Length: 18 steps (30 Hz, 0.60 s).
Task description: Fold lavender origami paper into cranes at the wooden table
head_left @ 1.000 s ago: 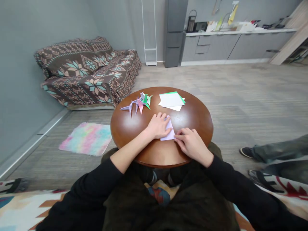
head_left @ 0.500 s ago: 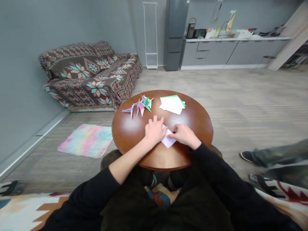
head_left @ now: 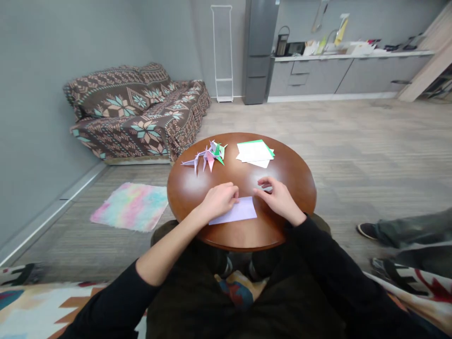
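Note:
A light purple sheet of origami paper (head_left: 240, 212), now a long rectangle, lies near the front of the round brown table (head_left: 243, 238). My left hand (head_left: 221, 200) has its fingers curled and closed on the paper's far edge, covering its left part. Just off the paper's upper right corner, my right hand (head_left: 277, 195) is held with thumb and fingers apart, nothing between them. Beyond my left hand stand several folded paper cranes (head_left: 208, 155) in purple, pink and green. A stack of white and green paper sheets (head_left: 254, 151) lies at the table's far side.
A sofa (head_left: 141, 113) under a patterned cover stands at the back left. On the floor left of the table lies a pastel rug (head_left: 130, 206). At the right edge a person's leg and shoe (head_left: 367, 230) show. A kitchen counter (head_left: 353, 57) runs along the back.
The purple paper has gone from a diamond-like shape to a rectangle lying crosswise. My left hand has moved down-left and its fingers curled; my right hand has let go of the paper.

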Each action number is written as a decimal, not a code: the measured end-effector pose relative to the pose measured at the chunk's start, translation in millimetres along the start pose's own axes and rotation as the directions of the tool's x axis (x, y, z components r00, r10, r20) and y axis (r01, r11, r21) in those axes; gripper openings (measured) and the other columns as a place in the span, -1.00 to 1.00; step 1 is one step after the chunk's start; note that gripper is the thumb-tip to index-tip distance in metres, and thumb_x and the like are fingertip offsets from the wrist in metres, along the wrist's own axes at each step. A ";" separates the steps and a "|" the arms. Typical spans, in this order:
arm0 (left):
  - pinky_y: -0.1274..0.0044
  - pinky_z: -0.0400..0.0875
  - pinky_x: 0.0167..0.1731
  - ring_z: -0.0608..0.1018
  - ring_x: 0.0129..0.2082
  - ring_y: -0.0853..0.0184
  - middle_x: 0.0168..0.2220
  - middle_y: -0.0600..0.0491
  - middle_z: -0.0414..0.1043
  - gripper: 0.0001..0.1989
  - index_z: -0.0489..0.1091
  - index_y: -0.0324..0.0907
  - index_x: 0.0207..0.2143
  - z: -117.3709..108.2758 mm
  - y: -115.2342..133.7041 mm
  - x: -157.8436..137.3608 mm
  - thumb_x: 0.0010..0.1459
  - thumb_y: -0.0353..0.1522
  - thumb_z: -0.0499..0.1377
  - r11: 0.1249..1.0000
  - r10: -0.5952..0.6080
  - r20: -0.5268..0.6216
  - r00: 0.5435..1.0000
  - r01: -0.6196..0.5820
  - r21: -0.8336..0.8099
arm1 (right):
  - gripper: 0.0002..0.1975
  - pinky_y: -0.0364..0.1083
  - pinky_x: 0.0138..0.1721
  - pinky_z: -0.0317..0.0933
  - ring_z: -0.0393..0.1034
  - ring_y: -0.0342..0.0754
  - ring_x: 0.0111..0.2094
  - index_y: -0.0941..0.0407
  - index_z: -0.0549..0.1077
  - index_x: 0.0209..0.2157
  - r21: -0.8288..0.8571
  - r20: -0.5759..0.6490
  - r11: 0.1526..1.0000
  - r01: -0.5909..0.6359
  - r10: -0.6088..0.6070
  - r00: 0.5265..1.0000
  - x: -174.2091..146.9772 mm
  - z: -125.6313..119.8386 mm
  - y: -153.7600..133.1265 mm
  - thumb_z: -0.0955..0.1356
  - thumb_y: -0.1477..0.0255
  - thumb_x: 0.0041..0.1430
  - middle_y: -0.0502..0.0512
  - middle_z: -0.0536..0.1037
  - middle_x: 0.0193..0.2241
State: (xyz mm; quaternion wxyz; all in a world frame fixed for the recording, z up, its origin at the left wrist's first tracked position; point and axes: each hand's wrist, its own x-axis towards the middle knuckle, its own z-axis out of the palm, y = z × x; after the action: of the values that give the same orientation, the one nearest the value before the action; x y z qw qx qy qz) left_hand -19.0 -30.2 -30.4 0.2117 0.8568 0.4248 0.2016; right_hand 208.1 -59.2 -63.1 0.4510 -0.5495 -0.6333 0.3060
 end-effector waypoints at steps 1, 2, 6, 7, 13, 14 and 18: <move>0.40 0.37 -0.23 0.52 -0.33 0.22 -0.38 0.02 0.46 -0.89 0.37 -0.15 -0.39 -0.4 -2.4 -1.8 0.21 -0.35 0.20 0.998 -0.042 -0.054 0.998 0.039 -0.051 | -0.62 0.14 -0.02 0.38 0.52 0.14 -0.05 0.14 0.44 -0.12 0.034 -0.041 0.999 -0.018 0.020 0.999 -1.6 -0.9 1.0 0.47 0.22 0.10 0.31 0.59 -0.07; 0.42 0.37 -0.28 0.52 -0.36 0.24 -0.37 0.03 0.46 -0.87 0.34 -0.15 -0.34 0.1 -3.8 -3.8 0.26 -0.31 0.15 0.991 -0.084 -0.104 0.991 0.072 -0.112 | -0.56 0.16 0.01 0.37 0.51 0.15 -0.01 0.14 0.43 -0.06 0.077 -0.058 0.997 -0.031 0.036 0.998 -3.1 -1.0 1.2 0.47 0.18 0.11 0.33 0.59 -0.03; 0.49 0.43 -0.39 0.56 -0.39 0.29 -0.34 0.02 0.51 -0.76 0.26 -0.15 -0.23 9.7 3.4 -13.0 0.37 -0.18 -0.01 0.920 -0.184 -0.168 0.969 0.109 -0.376 | -0.61 0.04 -0.14 0.44 0.58 0.05 -0.23 0.12 0.47 -0.12 0.254 -0.028 0.967 -0.034 0.042 0.999 -3.4 4.9 -5.5 0.42 0.11 0.19 0.17 0.67 -0.27; 0.48 0.46 -0.38 0.58 -0.39 0.29 -0.34 0.01 0.53 -0.72 0.27 -0.16 -0.20 13.6 7.9 -15.3 0.38 -0.15 -0.03 0.897 -0.191 -0.157 0.969 0.107 -0.429 | -0.65 0.00 -0.22 0.43 0.57 0.02 -0.31 0.12 0.49 -0.22 0.281 -0.029 0.959 -0.028 0.038 0.999 -2.0 6.8 -8.4 0.41 0.10 0.20 0.12 0.65 -0.36; 0.43 0.53 -0.26 0.64 -0.32 0.22 -0.22 -0.09 0.64 -0.57 0.50 -0.23 -0.05 35.9 27.0 -21.8 0.12 -0.16 0.35 0.223 -0.357 -0.039 0.933 0.045 -0.974 | -0.70 -0.11 -0.40 0.30 0.39 -0.09 -0.48 0.11 0.47 -0.45 0.356 -0.035 0.934 0.027 -0.016 0.999 -0.8 15.0 -22.5 0.47 0.17 0.13 -0.02 0.51 -0.53; 0.44 0.53 -0.27 0.63 -0.35 0.23 -0.25 -0.08 0.65 -0.59 0.54 -0.24 -0.08 38.6 27.4 -21.6 0.11 -0.16 0.37 0.207 -0.386 -0.056 0.921 0.027 -0.978 | -0.71 -0.11 -0.41 0.28 0.38 -0.09 -0.49 0.11 0.48 -0.45 0.361 -0.035 0.932 0.033 -0.022 0.999 -2.4 16.5 -23.5 0.48 0.18 0.13 -0.02 0.51 -0.52; 0.45 0.52 -0.30 0.62 -0.41 0.27 -0.32 -0.05 0.66 -0.66 0.61 -0.25 -0.21 44.9 27.7 -21.4 0.06 -0.19 0.41 0.176 -0.411 -0.066 0.909 0.008 -0.984 | -0.73 -0.12 -0.46 0.26 0.38 -0.08 -0.49 0.09 0.51 -0.43 0.377 -0.047 0.926 0.039 -0.023 0.999 -8.0 22.6 -23.3 0.46 0.18 0.14 0.00 0.53 -0.50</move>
State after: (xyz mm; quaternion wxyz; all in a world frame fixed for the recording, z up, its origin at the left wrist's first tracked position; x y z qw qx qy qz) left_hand 10.5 -71.5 -56.3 0.6553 0.4182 0.3460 0.5254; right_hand 177.7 -69.4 -53.5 0.5661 -0.4485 -0.5618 0.4034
